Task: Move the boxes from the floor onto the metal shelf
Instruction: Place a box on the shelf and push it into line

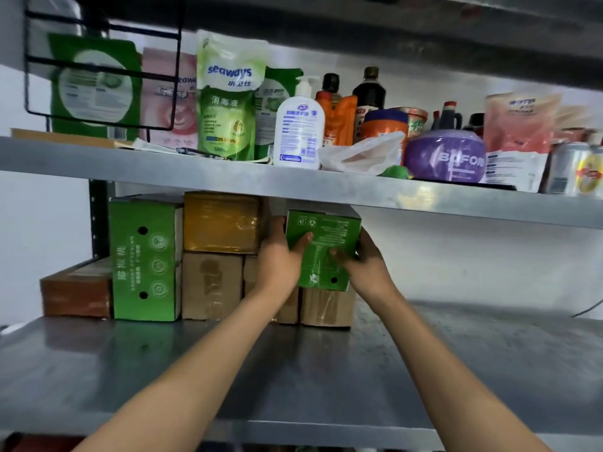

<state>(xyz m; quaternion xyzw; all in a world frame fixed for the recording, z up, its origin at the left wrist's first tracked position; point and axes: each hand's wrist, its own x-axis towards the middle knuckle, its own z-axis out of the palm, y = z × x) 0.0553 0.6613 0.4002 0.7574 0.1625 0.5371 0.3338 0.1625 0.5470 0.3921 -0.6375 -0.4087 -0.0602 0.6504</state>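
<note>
A small green box point(323, 246) rests on top of a brown cardboard box point(326, 308) at the back of the metal shelf point(293, 380). My left hand point(280, 256) grips its left side with the thumb on its front. On the right side, my right hand point(362, 259) holds its lower corner. To the left stand a yellow-taped box point(222, 221) stacked on another brown box point(212, 285), a tall green box point(145, 259) and a low reddish-brown box point(76, 290).
The shelf above point(293, 184) carries refill pouches, a white pump bottle point(298, 128), sauce bottles, a plastic bag and a purple tub point(445, 156). A black wire rack point(101, 66) hangs at upper left. The right part of the lower shelf is bare metal, with a white wall behind.
</note>
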